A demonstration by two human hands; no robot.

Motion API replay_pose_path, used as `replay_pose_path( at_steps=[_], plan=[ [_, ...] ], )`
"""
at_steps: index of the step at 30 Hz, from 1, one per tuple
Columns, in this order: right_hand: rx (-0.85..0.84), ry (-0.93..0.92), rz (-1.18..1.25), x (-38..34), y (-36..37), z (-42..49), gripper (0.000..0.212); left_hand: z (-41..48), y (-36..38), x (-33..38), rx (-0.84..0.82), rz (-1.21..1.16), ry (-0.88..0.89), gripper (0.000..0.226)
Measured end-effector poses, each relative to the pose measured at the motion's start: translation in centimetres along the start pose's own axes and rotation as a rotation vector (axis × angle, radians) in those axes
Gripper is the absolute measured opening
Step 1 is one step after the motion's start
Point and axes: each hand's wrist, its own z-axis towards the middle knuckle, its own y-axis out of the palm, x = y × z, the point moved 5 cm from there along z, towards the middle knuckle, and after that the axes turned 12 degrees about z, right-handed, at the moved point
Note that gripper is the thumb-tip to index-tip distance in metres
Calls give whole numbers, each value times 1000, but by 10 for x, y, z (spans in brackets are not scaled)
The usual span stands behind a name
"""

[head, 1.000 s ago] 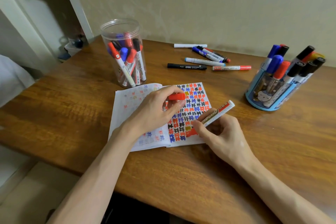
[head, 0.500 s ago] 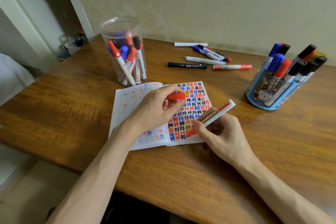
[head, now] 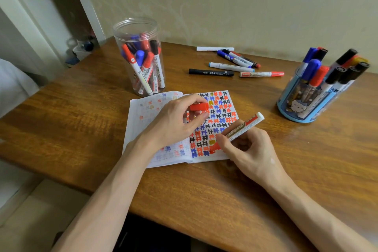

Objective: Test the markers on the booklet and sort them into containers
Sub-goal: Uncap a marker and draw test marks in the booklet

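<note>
— What takes up most of the frame?

— A wooden table. At its centre lies the open booklet, its right page covered with rows of red, blue, black and a few yellow marks.

— And the containers?

— Upper left of centre, just behind the booklet, stands a clear jar without a lid. It holds capped markers in red, blue and black, leaning inside it. At the right edge a blue holder with a cartoon animal on its front carries markers with blue, red and black caps, plus an orange one and a yellow one at the back.

— Anything loose?

— Loose markers lie in the upper middle, near the wall.

— The hands?

— The right hand pinches a red marker, tip down on the lower part of the right page. The left hand rests on the booklet and pinches a red cap between thumb and fingers.

— Any writing?

— The held marker's barrel shows "ITEBOARD". One jar marker bears similar lettering. The print on the loose ones is too small to read.
</note>
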Motion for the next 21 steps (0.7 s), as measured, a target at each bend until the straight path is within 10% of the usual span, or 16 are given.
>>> replay_pose_path(
  at_steps=[21],
  plan=[
    [38, 37, 90, -7, -4, 0, 3, 0, 2, -3, -44, -31, -43, 28]
  ],
)
